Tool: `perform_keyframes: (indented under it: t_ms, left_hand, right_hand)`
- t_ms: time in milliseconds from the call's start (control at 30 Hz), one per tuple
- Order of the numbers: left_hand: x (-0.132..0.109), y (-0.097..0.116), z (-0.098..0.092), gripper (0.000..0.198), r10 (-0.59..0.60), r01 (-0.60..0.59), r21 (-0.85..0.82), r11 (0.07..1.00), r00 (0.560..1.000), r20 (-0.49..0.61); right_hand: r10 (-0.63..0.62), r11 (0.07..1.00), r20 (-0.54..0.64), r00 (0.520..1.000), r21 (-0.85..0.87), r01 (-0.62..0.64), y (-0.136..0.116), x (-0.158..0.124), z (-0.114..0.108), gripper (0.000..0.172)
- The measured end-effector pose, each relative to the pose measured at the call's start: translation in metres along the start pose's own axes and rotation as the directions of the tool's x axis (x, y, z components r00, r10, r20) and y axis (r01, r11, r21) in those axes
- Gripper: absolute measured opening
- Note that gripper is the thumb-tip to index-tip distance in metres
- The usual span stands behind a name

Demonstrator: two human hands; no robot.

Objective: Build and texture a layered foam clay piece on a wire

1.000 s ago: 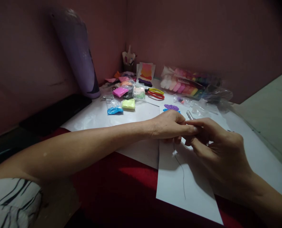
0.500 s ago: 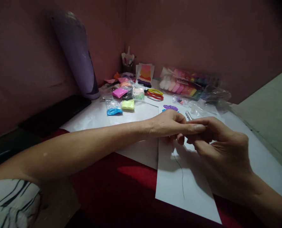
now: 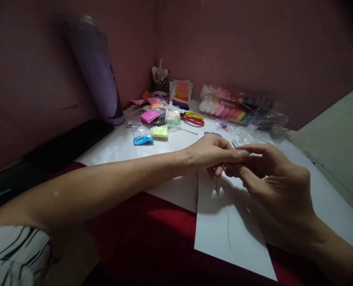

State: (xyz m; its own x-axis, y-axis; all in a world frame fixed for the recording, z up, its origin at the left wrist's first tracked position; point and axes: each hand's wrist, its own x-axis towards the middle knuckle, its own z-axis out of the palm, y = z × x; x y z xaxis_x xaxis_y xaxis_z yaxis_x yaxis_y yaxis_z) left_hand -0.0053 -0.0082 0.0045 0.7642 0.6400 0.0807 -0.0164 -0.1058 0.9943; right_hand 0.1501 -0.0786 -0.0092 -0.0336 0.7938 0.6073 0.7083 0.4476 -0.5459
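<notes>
My left hand (image 3: pixel 215 153) reaches in from the left, its thumb pressed against the fingertips of my right hand (image 3: pixel 279 176). Both hands are closed and meet above a white sheet of paper (image 3: pixel 224 242); whatever lies between their fingers is hidden. A thin dark wavy line (image 3: pixel 227 218) runs down the sheet from below my fingers; I cannot tell whether it is a thread or a drawn line. Just behind the fingertips shows the end of a silvery rod-like thing (image 3: pixel 234 143). A purple textured piece (image 3: pixel 213 134) peeks out beyond my left hand.
Small bags of coloured clay, pink (image 3: pixel 149 116), yellow (image 3: pixel 160 131) and blue (image 3: pixel 143 140), lie left of scissors (image 3: pixel 194 118). Behind are a painted card (image 3: pixel 182 92), a pen cup (image 3: pixel 160 77) and a large clay pack (image 3: pixel 226 104). A purple bottle-shaped object (image 3: pixel 97 71) leans at left.
My joined fingertips have shifted slightly left and up, and my left hand now covers more of the purple piece. The objects on the table stay where they were.
</notes>
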Motion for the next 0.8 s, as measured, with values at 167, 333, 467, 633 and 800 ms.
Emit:
perform_keyframes:
  t_ms: [167, 333, 467, 633, 800]
  left_hand:
    - [-0.0005, 0.0000, 0.0013, 0.047, 0.036, -0.036, -0.006, 0.999, 0.999, 0.010]
    - [-0.0012, 0.0016, 0.0019, 0.045, 0.024, -0.024, 0.031, 0.999, 1.000, -0.004]
    - [-0.0012, 0.0022, 0.0018, 0.045, 0.041, -0.041, -0.008, 0.999, 0.999, 0.000]
    - [-0.0013, 0.0018, 0.0028, 0.049, 0.034, -0.033, -0.034, 0.999, 0.999, 0.002]
    - [-0.0018, 0.0030, 0.0036, 0.048, 0.023, -0.022, 0.018, 1.000, 1.000, -0.011]
  right_hand:
    - [-0.005, 1.000, -0.033, 0.999, -0.023, 0.004, -0.0013, 0.0003, -0.0013, 0.013]
    - [0.015, 1.000, -0.079, 0.997, -0.001, -0.016, -0.0040, -0.0001, -0.0013, 0.015]
    - [0.037, 0.999, -0.076, 0.996, -0.027, -0.039, -0.0039, 0.0002, 0.0000, 0.022]
    - [0.004, 1.000, -0.082, 0.997, -0.021, -0.006, -0.0034, 0.0009, -0.0005, 0.016]
    - [0.002, 1.000, -0.090, 0.996, 0.004, -0.001, -0.0052, 0.0006, -0.0008, 0.015]
